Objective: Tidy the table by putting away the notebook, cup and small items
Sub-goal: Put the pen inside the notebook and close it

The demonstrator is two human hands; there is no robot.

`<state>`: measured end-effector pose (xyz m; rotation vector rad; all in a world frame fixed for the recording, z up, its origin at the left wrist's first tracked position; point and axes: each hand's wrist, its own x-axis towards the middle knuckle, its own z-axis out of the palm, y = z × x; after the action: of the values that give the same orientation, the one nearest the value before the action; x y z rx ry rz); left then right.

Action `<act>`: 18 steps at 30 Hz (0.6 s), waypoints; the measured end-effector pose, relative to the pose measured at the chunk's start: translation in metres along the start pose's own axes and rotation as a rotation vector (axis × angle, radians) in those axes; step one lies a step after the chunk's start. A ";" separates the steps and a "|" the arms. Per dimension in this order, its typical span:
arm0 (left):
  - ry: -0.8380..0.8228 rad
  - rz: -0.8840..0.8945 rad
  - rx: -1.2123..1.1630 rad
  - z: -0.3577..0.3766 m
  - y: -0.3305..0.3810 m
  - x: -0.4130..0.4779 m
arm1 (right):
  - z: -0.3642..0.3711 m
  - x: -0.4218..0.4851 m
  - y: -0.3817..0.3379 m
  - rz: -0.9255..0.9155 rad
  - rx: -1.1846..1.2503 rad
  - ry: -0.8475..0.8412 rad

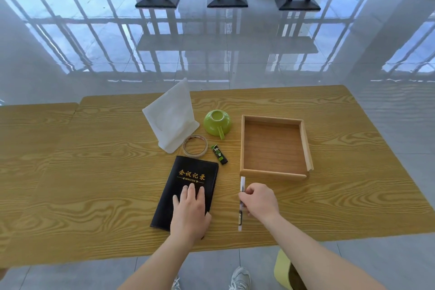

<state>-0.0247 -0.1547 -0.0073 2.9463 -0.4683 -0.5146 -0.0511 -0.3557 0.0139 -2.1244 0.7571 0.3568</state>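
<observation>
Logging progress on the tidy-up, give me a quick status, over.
Left hand flat on notebook. Right hand has its grip on the pen. Tray empty; cup upside down. Nothing blocking.

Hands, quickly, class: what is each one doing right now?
Left hand: open, flat on the black notebook.
Right hand: closed, pinching the white pen.

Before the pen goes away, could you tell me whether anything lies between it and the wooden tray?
Nothing visible does: the pen, pinched in the right hand, lies just short of the empty wooden tray, bare table between.
</observation>
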 end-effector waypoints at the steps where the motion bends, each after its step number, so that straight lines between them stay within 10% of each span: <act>1: -0.006 0.001 -0.044 -0.002 -0.001 0.000 | 0.001 -0.001 -0.002 -0.006 0.006 -0.005; 8: 0.039 0.030 -0.253 -0.026 -0.011 -0.006 | 0.009 0.000 -0.019 -0.030 0.074 -0.054; 14: -0.017 0.132 0.042 -0.048 -0.013 -0.007 | 0.017 0.004 -0.033 -0.021 0.150 -0.085; 18: 0.142 0.040 -0.340 -0.068 -0.032 -0.016 | 0.028 0.009 -0.049 -0.022 0.194 -0.121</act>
<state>-0.0064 -0.1151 0.0564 2.6191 -0.3801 -0.3376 -0.0130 -0.3139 0.0228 -1.9100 0.6697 0.3802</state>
